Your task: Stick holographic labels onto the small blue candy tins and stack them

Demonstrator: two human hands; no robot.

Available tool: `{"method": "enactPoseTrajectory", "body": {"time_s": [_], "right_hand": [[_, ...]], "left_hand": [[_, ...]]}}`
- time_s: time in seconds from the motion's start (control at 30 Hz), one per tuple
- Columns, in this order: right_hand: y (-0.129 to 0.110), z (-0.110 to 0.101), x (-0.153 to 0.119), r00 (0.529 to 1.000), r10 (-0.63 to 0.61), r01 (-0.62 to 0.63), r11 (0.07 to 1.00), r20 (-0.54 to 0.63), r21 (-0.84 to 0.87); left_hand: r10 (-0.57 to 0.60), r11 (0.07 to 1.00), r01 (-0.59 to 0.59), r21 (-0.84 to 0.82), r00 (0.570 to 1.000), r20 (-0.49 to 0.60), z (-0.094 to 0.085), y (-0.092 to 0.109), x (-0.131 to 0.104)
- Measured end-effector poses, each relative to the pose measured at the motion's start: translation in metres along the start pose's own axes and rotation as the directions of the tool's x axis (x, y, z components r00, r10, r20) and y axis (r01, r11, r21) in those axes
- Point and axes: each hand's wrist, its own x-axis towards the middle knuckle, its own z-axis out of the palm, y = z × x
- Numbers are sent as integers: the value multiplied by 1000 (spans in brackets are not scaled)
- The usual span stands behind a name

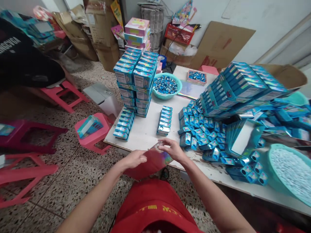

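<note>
Between my hands, just off the table's front edge, is a thin shiny plastic sheet or bag (149,163). It looks reddish, with a rainbow sheen at its right side; I cannot tell whether it is a bag or flat film. My left hand (134,159) pinches its left edge, with the thumb on top. My right hand (172,149) grips its upper right corner between thumb and fingers. Just beyond, a row of small blue boxes with silver ends (165,119) stands on the white table (148,136). Another row of blue boxes (123,123) sits at the left edge.
Behind the left row rise tall stacks of packed blue boxes (136,77). A teal bowl (179,84) holds small round blue-and-silver pieces. At right are loose blue boxes (201,129), more stacks (233,87) and a basin of white pieces (273,168). Pink stools (97,137) and a seated person are left.
</note>
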Motion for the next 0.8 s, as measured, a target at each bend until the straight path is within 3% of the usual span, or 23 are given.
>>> {"method": "enactPoseTrajectory", "body": {"time_s": [0.07,0.13,0.23,0.37,0.47,0.57,0.67,0.8], "right_hand": [[13,-2,-5,997,63,-64,998,36,25],[30,-7,-17,994,104,-104,994,-24,-13],[59,-18,-40,989,145,-149,983,-43,-111],[97,-31,-55,979,202,-190,946,21,-262],[113,-35,-45,977,212,-192,937,38,-292],[120,-39,-24,975,223,-210,941,19,-266],[124,-42,-7,968,249,-240,949,20,-204],[133,-40,-5,965,261,-259,946,-11,-194]], "left_hand": [[-65,980,70,185,997,-30,9,-7,12],[-132,909,162,383,986,-104,22,-15,23],[-159,815,209,541,977,-140,47,-26,37],[-120,807,139,575,990,-71,64,-34,55],[-148,790,122,601,989,-7,54,-33,71],[-183,779,154,608,983,-15,39,-22,93],[-99,862,100,497,995,-29,38,-7,123],[-84,920,93,382,996,-41,55,5,162]]}}
